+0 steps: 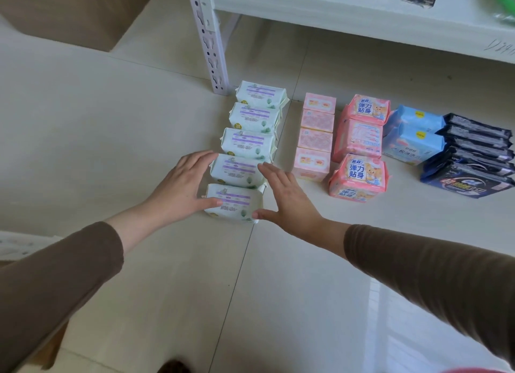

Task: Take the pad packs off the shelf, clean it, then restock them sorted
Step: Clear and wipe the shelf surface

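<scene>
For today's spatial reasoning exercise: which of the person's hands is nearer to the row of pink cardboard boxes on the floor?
Right. The right hand lies between the white-green packs and the pink cardboard boxes, just left of them. The left hand is on the white-green packs' far side.

pad packs on floor tiles, sorted in rows: five white-green packs (248, 152); four pale pink boxes (316, 137); three pink packs (361, 149); two blue packs (412, 135); dark navy packs (473, 158). white shelf (362, 13) behind.

shop | white slotted shelf (362, 13) | pad packs (245, 144) sorted by brand on floor (139, 122)
</scene>
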`<state>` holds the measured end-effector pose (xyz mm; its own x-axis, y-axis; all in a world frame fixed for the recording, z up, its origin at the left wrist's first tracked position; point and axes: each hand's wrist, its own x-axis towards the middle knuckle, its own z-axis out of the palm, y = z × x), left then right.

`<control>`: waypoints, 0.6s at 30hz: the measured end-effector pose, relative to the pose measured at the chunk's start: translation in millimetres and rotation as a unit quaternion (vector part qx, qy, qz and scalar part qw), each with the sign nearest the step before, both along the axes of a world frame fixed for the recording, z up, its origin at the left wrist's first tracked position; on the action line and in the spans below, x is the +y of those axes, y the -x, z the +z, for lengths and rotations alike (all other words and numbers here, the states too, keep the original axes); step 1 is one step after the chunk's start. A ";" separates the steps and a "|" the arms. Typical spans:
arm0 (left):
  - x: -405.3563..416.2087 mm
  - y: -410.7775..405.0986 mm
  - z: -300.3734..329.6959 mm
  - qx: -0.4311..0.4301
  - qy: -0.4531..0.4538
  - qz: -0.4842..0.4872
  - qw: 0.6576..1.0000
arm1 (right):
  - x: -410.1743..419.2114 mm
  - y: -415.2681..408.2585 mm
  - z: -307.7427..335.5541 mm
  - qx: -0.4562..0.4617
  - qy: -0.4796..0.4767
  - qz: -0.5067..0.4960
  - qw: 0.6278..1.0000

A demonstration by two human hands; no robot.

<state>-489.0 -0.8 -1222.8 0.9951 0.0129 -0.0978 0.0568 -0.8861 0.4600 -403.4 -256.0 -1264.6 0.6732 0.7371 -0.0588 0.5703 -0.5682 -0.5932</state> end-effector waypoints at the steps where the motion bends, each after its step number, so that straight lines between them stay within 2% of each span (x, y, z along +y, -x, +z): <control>1: 2.0 4.2 -3.2 0.004 0.002 0.003 1.000 | 0.4 2.4 -2.7 -0.002 0.005 0.006 1.000; 18: 14.1 28.9 -40.9 0.037 0.011 0.023 0.999 | 20.9 24.2 -26.3 -0.079 0.044 0.040 0.995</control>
